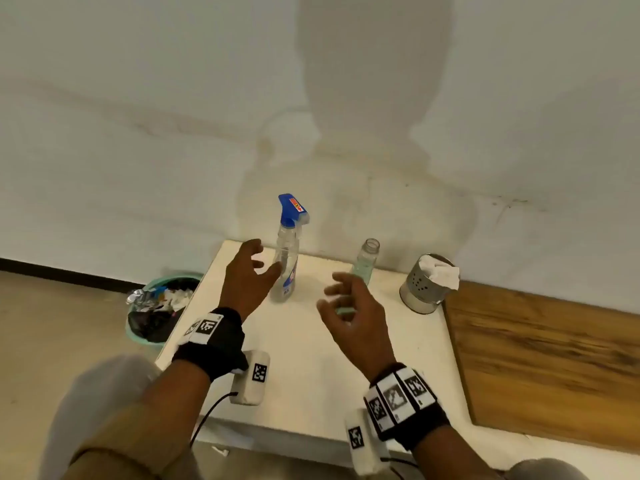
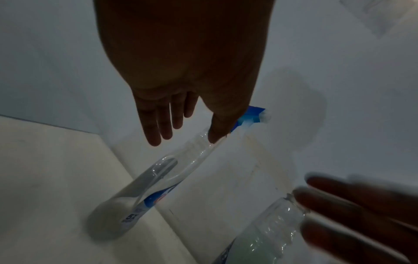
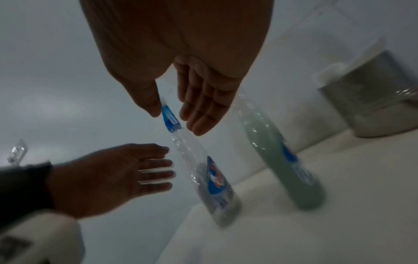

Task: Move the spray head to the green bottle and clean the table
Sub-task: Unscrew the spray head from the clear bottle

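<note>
A clear spray bottle (image 1: 287,265) (image 2: 144,189) (image 3: 203,173) with a blue spray head (image 1: 292,207) (image 3: 169,117) stands near the back of the white table (image 1: 311,368). To its right stands the green bottle (image 1: 365,261) (image 3: 282,160) (image 2: 260,237), its neck uncapped. My left hand (image 1: 249,275) (image 2: 181,114) hovers just left of the clear bottle, fingers spread, holding nothing. In front of the green bottle my right hand (image 1: 346,306) (image 3: 181,107) is open, partly hiding that bottle's lower half.
A perforated metal cup (image 1: 424,285) (image 3: 371,100) holding a white cloth (image 1: 441,270) sits at the table's back right. A teal bin of rubbish (image 1: 159,306) stands on the floor to the left. A wooden board (image 1: 547,365) adjoins the table's right edge. A wall rises behind.
</note>
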{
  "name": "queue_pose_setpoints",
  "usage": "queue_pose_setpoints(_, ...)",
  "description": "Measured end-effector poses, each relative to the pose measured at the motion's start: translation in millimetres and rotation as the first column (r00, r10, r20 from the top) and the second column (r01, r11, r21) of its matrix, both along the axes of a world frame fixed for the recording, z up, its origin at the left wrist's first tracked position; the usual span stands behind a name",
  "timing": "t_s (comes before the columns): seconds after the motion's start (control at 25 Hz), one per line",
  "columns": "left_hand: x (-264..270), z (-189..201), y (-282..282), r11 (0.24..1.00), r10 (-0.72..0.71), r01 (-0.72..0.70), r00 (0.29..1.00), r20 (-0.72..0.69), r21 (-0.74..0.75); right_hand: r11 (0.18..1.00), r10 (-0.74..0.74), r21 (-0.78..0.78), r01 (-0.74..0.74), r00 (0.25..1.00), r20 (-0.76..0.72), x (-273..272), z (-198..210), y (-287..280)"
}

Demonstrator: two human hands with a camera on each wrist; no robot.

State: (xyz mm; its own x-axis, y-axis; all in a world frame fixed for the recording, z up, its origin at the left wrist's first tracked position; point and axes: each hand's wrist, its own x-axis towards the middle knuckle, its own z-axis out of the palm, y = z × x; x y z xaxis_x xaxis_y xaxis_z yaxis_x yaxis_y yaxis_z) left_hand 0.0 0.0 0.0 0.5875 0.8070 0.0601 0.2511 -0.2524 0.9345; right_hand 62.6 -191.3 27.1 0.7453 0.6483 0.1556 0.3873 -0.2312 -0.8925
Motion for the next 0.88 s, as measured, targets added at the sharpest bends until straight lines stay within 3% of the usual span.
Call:
queue_pose_setpoints(0.16, 24.2, -5.3, 9.8, 0.996, -0.086, 0.086, 0.996, -0.005, -0.015, 0.992, -0.106, 0.067, 0.109, 0.993, -0.048, 25.1, 37.4, 84.4)
queue_pose_setpoints(0.36, 43.7, -13.1, 19.2, 0.994, -0.108, 0.107, 0.989, 0.102, 0.011, 0.987, -0.162, 0.009, 0.163, 0.984, -0.076, 46.7, 28.9, 141.7)
queue_pose_setpoints(0.6, 46.2, -12.0, 22.3, 0.997, -0.045, 0.039, 0.995, 0.085, 0.072, 0.979, -0.200, 0.059, 0.198, 0.979, 0.034, 55.3, 10.9, 148.0)
queue_pose_setpoints(0.88, 47.6, -13.7, 22.2, 0.989, -0.095, 0.097, 0.995, -0.023, 0.110, 0.992, -0.121, 0.029, 0.121, 0.992, 0.026, 63.4, 9.6, 132.4)
